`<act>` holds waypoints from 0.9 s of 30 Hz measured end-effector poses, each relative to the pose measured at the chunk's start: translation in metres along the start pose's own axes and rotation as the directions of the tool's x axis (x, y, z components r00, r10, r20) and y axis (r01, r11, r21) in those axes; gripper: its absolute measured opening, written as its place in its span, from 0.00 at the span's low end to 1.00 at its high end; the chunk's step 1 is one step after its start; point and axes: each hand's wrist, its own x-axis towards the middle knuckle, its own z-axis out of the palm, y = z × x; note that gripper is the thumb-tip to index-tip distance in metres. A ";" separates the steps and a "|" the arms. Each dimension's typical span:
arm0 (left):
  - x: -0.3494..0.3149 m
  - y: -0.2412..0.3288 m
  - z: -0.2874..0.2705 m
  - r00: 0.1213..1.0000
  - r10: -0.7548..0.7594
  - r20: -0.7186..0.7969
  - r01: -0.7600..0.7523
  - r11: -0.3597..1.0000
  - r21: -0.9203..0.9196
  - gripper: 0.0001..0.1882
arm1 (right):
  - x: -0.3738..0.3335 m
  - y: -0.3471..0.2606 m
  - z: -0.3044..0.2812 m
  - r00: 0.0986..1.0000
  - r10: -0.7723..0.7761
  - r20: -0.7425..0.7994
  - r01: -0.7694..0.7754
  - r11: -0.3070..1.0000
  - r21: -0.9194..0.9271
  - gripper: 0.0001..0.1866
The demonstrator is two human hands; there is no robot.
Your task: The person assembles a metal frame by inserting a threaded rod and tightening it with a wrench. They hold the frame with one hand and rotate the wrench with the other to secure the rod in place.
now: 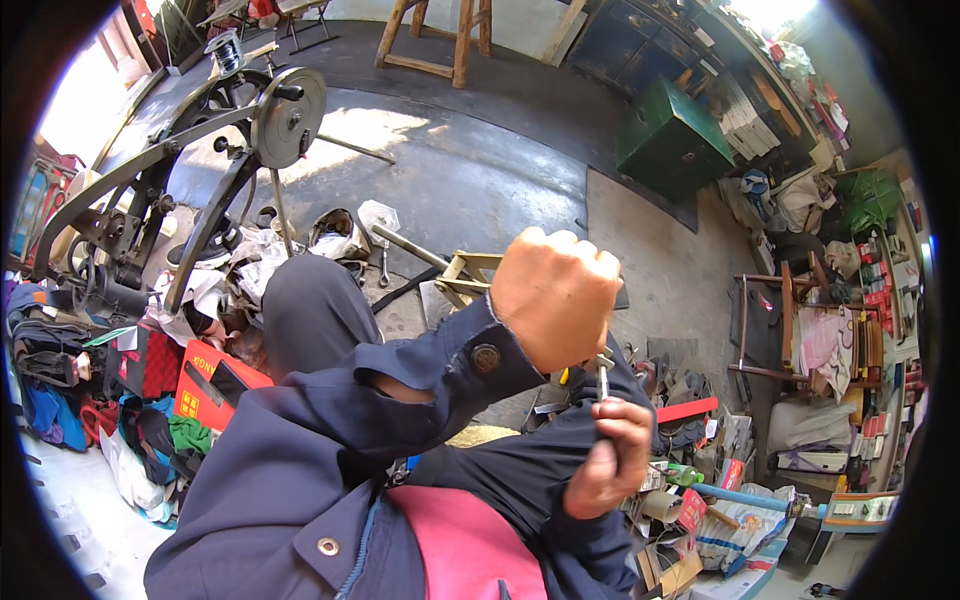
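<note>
My left hand is closed in a fist, knuckles up, in front of my chest. What it holds, if anything, is hidden behind its back. Just below it, my right hand pinches a slim shiny metal piece between thumb and fingers. The top of this piece widens and reaches the underside of the left fist; its exact kind does not show. Beyond the left fist stands a yellowish metal frame, partly covered by the hand. An open-end wrench lies on the floor left of that frame.
A black hand-cranked machine with a large wheel stands at the left. A red box lies among bags and cloths. A green metal box sits at the far right, and a wooden stool at the back. Clutter crowds the right.
</note>
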 end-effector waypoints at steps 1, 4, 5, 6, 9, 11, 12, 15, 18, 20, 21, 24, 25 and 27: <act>0.000 -0.001 -0.002 1.000 -0.005 -0.007 0.005 1.000 -0.010 0.08 | -0.019 0.002 -0.002 0.995 0.102 0.023 -0.101 0.994 -0.040 0.12; -0.004 -0.005 -0.009 1.000 -0.022 -0.015 0.022 1.000 0.004 0.08 | -0.067 0.032 0.013 0.991 0.135 -0.017 -0.135 0.990 0.030 0.27; -0.005 -0.006 -0.012 0.999 -0.019 -0.029 0.019 1.000 0.006 0.08 | -0.078 0.042 0.009 0.952 0.303 0.038 -0.305 0.948 0.085 0.33; -0.006 -0.007 -0.014 0.999 -0.016 -0.039 0.016 1.000 0.007 0.09 | -0.091 0.057 0.016 0.887 0.462 0.011 -0.453 0.863 0.224 0.33; -0.009 -0.008 -0.017 0.999 -0.002 -0.039 0.002 1.000 0.020 0.09 | -0.100 0.107 0.010 0.619 0.748 0.242 -0.774 0.526 0.353 0.28; -0.012 -0.007 -0.019 0.999 0.017 -0.045 -0.017 1.000 0.012 0.08 | -0.092 0.143 0.012 0.463 0.817 0.344 -0.864 0.331 0.379 0.23; -0.013 -0.006 -0.018 0.998 0.026 -0.051 -0.025 1.000 0.017 0.07 | -0.081 0.160 0.013 0.509 0.793 0.334 -0.837 0.365 0.408 0.21; -0.016 -0.002 -0.018 0.999 0.033 -0.035 -0.032 0.999 0.036 0.07 | -0.020 0.202 0.016 0.449 0.861 0.238 -0.723 0.193 0.664 0.17; -0.016 -0.003 -0.019 1.000 0.011 -0.006 -0.011 1.000 0.023 0.07 | 0.077 0.213 0.006 0.559 0.726 0.402 -0.778 0.291 0.557 0.26; -0.014 -0.003 -0.018 1.000 0.009 -0.013 -0.009 0.999 0.031 0.07 | 0.125 0.196 0.004 0.678 0.644 0.355 -0.651 0.302 0.696 0.32; -0.013 -0.004 -0.017 1.000 0.000 -0.004 0.000 0.999 0.043 0.07 | 0.146 0.180 -0.001 0.737 0.581 0.345 -0.616 0.367 0.697 0.32; -0.011 -0.005 -0.015 1.000 -0.018 -0.017 0.018 0.999 0.040 0.07 | 0.179 0.119 -0.010 0.859 0.332 0.389 -0.506 0.435 0.745 0.32; -0.010 -0.004 -0.013 0.999 -0.025 -0.021 0.026 0.999 0.029 0.07 | 0.178 0.097 -0.013 0.876 0.280 0.393 -0.483 0.493 0.724 0.30; -0.009 -0.005 -0.011 0.999 -0.020 -0.028 0.020 1.000 0.019 0.07 | 0.164 0.056 -0.017 0.903 0.246 0.353 -0.424 0.642 0.638 0.27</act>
